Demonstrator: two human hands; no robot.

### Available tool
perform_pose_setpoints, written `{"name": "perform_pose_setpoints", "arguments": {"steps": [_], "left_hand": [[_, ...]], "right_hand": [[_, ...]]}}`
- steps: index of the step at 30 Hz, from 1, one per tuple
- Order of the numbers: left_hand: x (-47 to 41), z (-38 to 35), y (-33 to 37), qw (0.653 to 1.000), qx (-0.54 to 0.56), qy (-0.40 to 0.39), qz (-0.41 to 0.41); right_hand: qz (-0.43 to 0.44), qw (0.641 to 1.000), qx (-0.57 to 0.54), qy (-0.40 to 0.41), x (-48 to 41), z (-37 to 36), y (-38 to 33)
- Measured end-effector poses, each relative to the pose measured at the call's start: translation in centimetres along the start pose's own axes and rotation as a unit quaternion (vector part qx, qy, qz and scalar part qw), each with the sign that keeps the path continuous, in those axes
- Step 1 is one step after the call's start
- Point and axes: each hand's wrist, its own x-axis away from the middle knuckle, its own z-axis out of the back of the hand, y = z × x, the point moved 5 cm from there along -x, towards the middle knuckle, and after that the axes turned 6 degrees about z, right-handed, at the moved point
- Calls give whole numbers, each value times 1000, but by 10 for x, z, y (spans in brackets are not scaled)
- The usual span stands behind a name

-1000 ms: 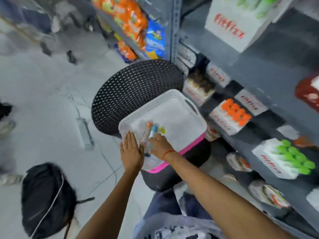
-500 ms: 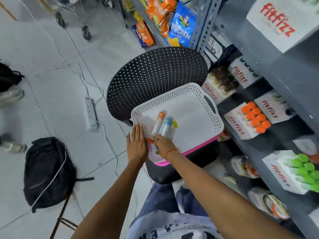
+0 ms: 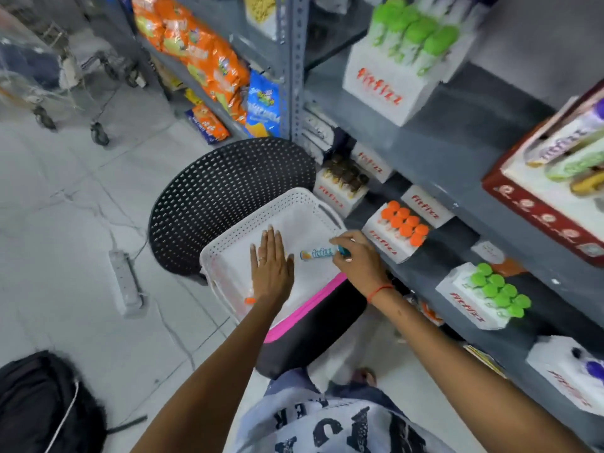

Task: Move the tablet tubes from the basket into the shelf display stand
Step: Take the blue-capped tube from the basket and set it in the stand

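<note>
While right hand (image 3: 359, 259) grips one tube (image 3: 318, 254), left hand (image 3: 271, 269) lies flat, fingers open, in basket (image 3: 228, 243); orange-capped tube (image 3: 250, 300) remains, stand (image 3: 562, 380) unfilled.

I am seeing a white perforated plastic basket (image 3: 228, 243) with a pink rim, sitting on a black perforated plastic chair (image 3: 228, 191). The tablet tube (image 3: 318, 254) is showing a glossy printed label. The shelf (image 3: 457, 148) is looking like matt grey painted metal; the snack bags (image 3: 196, 57) are shining like foil.

One head-worn view — looking steeply down, close over the basket (image 3: 228, 243) beside the shelves (image 3: 457, 152).
</note>
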Motion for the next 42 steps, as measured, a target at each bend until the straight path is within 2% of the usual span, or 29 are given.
{"name": "perform_pose_setpoints", "arguments": {"steps": [5, 8, 12, 14, 18, 20, 24, 29, 37, 42], "left_hand": [[-21, 37, 96, 990, 50, 48, -123], [-29, 67, 172, 974, 91, 78, -193], [-35, 98, 260, 952, 119, 86, -269], [-40, 102, 292, 944, 115, 72, -301], [-44, 87, 329, 940, 74, -8, -334], [-22, 78, 366, 923, 24, -31, -383], [-24, 64, 363, 924, -33, -39, -379], [-14, 69, 383, 910, -42, -47, -409], [-17, 73, 388, 913, -48, -34, -405], [-14, 71, 388, 912, -46, -36, -407]], "right_hand": [[-7, 995, -14, 98, 27, 98, 9], [-55, 985, -7, 161, 45, 176, 20], [-104, 961, 61, 248, 81, 281, 25], [-134, 941, 102, 295, 102, 324, 25], [-184, 897, 156, 369, 120, 387, 42], [-228, 859, 173, 424, 148, 426, 65], [-265, 856, 168, 412, 131, 435, 87], [-312, 825, 144, 449, 144, 444, 105], [-337, 819, 183, 426, 136, 448, 95], [-366, 817, 169, 411, 134, 446, 102]]}}
